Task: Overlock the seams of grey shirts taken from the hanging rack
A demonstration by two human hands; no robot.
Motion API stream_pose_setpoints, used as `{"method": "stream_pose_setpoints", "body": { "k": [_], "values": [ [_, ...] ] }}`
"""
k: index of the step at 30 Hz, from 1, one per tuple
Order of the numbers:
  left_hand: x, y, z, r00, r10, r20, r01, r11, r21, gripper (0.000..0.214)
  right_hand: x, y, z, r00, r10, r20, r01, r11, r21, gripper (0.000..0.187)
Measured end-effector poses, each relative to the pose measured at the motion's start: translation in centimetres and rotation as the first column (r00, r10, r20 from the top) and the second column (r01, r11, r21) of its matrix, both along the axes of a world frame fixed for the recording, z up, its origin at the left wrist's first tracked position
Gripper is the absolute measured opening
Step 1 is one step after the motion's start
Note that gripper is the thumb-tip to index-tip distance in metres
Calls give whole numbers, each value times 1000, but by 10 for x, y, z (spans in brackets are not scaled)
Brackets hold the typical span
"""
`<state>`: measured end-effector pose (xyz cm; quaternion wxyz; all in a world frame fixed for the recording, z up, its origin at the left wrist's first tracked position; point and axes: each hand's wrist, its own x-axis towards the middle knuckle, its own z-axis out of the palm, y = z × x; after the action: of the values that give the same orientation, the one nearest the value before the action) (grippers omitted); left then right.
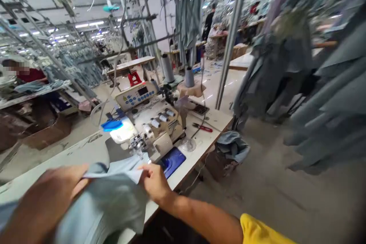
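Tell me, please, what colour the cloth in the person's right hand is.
The cloth is pale grey-blue; it shows best in the head view.

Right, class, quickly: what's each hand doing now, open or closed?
Left hand: closed, holding pale blue fabric.
Right hand: closed, pinching the fabric's edge.

Wht tbl [80,154], sewing mach. [168,131] atop, red-handled snips [202,127]

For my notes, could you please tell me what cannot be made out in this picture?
In the head view:
Left hand: blurred.
Cloth: lower end cut off by the bottom edge.
Panel: lettering too small to read.
Sleeve: cut off by the bottom edge.
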<state>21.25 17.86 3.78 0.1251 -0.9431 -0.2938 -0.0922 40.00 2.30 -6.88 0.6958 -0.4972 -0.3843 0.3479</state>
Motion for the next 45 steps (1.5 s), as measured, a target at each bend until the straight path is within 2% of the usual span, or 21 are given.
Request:
{"method": "stream_pose_setpoints", "body": {
  "k": [1,2,3,4,6,8,11,14,16,17,19,22,24,28,36,41,45],
  "values": [
    [16,-13,-2,1000,11,17,-12,997,70,31,0,6,-4,997,-52,52,53,999,-9,16],
    [32,-25,-7,997,-60,52,58,998,38,35,0,11,-7,991,-90,102,91,996,-6,18],
    [47,-37,-15,981,-190,47,193,979,-66,39,1,13,-11,983,-104,148,105,994,-3,21],
    [59,-46,-24,950,-306,66,313,934,-170,40,3,14,-14,978,-103,182,105,994,-3,25],
    [75,-57,-39,923,-355,147,383,883,-271,33,6,13,-19,971,-81,226,85,996,-11,32],
    [79,-62,-48,933,-305,191,350,891,-289,24,7,8,-22,967,-78,244,88,996,-31,32],
    [78,-64,-49,956,-229,184,270,930,-249,32,5,0,-24,971,-70,230,91,993,-80,34],
    [78,-62,-48,967,-224,120,238,965,-114,33,4,-4,-24,975,-50,218,71,994,-88,35],
    [80,-56,-50,980,-182,76,184,983,-18,33,6,-2,-24,978,-61,201,80,993,-89,28],
    [82,-51,-51,987,-147,70,148,989,-14,33,6,-1,-24,981,-67,181,86,991,-100,24],
    [87,-41,-53,992,-88,89,99,987,-129,30,7,3,-25,991,-68,114,83,988,-133,22],
    [92,-32,-56,989,-57,136,104,926,-363,25,6,4,-26,999,-39,15,41,987,-157,20],
    [94,-33,-56,991,-46,128,95,909,-406,25,6,0,-25,999,-26,23,29,989,-144,16],
    [95,-45,-55,998,-40,56,58,932,-359,29,10,-11,-22,997,-12,72,22,990,-142,12],
    [95,-50,-59,999,-34,-23,26,961,-275,30,16,-16,-22,994,-10,109,25,989,-144,43],
    [106,-41,-53,980,115,-164,-147,968,-201,30,27,0,-9,996,27,80,-12,984,-178,54],
    [107,-36,-50,970,164,-180,-190,972,-138,34,31,8,-5,992,-44,114,63,985,-163,48]
  ]
}}
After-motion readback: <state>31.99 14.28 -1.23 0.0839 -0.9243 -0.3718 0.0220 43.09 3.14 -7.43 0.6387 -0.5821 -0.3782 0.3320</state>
